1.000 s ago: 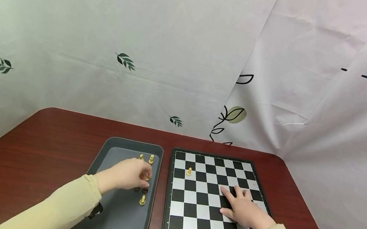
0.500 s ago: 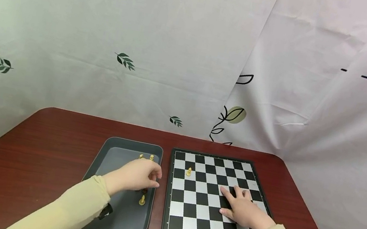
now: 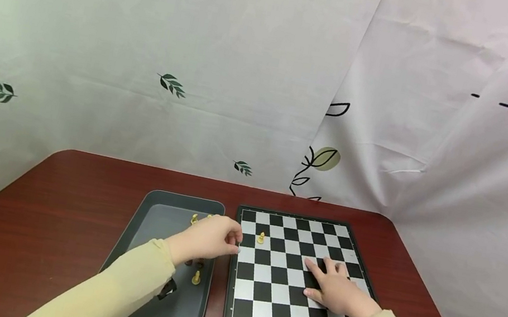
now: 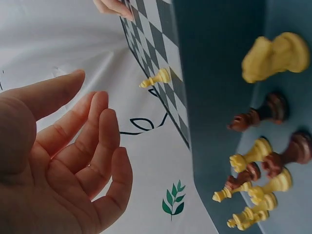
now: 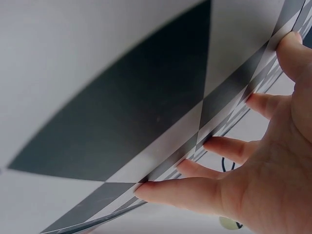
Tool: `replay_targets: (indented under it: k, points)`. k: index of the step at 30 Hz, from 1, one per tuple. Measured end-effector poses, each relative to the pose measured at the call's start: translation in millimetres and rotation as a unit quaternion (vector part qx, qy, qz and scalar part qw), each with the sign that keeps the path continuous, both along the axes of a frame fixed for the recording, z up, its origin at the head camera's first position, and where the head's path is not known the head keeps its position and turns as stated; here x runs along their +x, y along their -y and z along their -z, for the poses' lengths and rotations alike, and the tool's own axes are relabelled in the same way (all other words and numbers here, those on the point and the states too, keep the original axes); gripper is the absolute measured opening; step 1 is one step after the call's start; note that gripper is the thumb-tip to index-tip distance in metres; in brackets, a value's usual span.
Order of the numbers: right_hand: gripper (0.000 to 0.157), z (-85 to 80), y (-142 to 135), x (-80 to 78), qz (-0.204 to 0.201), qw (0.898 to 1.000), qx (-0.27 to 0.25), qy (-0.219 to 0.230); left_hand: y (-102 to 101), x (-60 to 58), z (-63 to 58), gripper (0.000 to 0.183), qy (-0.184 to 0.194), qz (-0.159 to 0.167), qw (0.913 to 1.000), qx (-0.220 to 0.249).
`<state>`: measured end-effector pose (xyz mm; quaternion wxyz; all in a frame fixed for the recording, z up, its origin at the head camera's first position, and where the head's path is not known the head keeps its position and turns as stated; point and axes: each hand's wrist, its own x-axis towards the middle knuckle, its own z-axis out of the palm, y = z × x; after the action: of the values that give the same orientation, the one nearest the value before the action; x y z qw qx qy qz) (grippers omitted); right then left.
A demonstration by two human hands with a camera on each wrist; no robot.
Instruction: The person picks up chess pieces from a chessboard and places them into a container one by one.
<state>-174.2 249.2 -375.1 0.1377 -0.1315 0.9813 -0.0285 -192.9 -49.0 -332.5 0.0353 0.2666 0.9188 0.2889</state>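
Note:
My left hand (image 3: pixel 214 235) is over the right rim of the grey tray (image 3: pixel 156 306), its fingertips reaching the chessboard's left edge. In the left wrist view, its fingers are loosely bent and nothing shows between thumb and fingertips. Below the hand in the tray stand several chess pieces, among them a yellow knight (image 4: pixel 275 58) and a dark brown piece (image 4: pixel 258 112); the hand hides part of them in the head view. One yellow chess piece (image 3: pixel 261 238) stands on the chessboard (image 3: pixel 281 293). With fingers spread, my right hand (image 3: pixel 337 291) rests its fingertips on the board's right half.
The tray and board lie side by side on a reddish-brown table (image 3: pixel 67 205), a narrow strip of wood between them. A white patterned curtain (image 3: pixel 230 63) hangs behind the table's far edge.
My left hand has moved right and slightly away from me, from above the pieces in the tray to the board's left edge. The right hand has stayed in place.

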Motion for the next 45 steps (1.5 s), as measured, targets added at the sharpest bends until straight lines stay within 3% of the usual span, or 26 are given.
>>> replay_targets:
  k: [10, 22, 31, 45]
  points:
    - [0.066, 1.3, -0.9, -0.3, 0.006, 1.0, 0.002, 0.003, -18.6, -17.7, -4.7, 0.014, 0.006, -0.007, 0.9999, 0.011]
    - [0.067, 0.0, -1.2, 1.1, 0.008, 1.0, -0.004, 0.006, -43.2, -45.0, 3.5, 0.02, 0.017, -0.02, 0.9996, 0.008]
    - [0.067, -0.3, -0.8, 0.1, 0.005, 1.0, -0.002, 0.007, -55.3, -55.2, 8.5, 0.021, 0.04, -0.021, 0.999, 0.0]
    - [0.066, -2.2, 2.3, -0.6, 0.003, 1.0, 0.003, 0.002, -60.2, -66.7, 18.8, 0.014, 0.045, -0.036, 0.9971, -0.05]
